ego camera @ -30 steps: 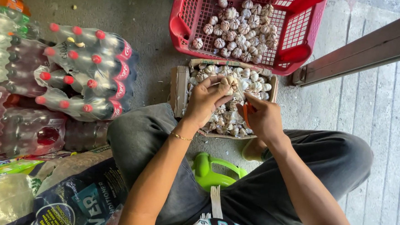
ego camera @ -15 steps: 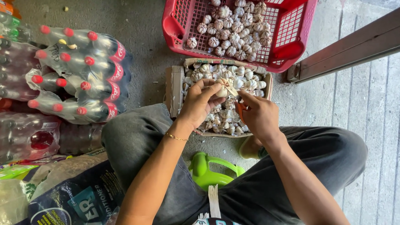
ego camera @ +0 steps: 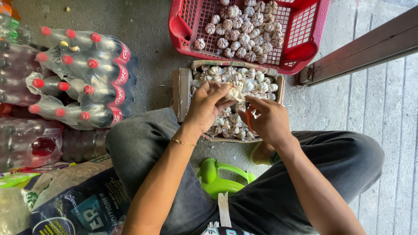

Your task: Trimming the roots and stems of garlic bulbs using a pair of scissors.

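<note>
Pinching a garlic bulb (ego camera: 234, 91) in curled fingers, the left hand (ego camera: 204, 107) holds it over the cardboard box (ego camera: 181, 90) of garlic; the right hand (ego camera: 266, 119) is closed around a small orange tool (ego camera: 249, 118) beside it.

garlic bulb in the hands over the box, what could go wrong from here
The left hand pinches the garlic bulb only at the fingertips, so it could slip into the cardboard box of unsorted bulbs. The right hand holds a small orange tool near the left fingers, so a slip might nick them. Loose skins may scatter onto the concrete floor.
</note>
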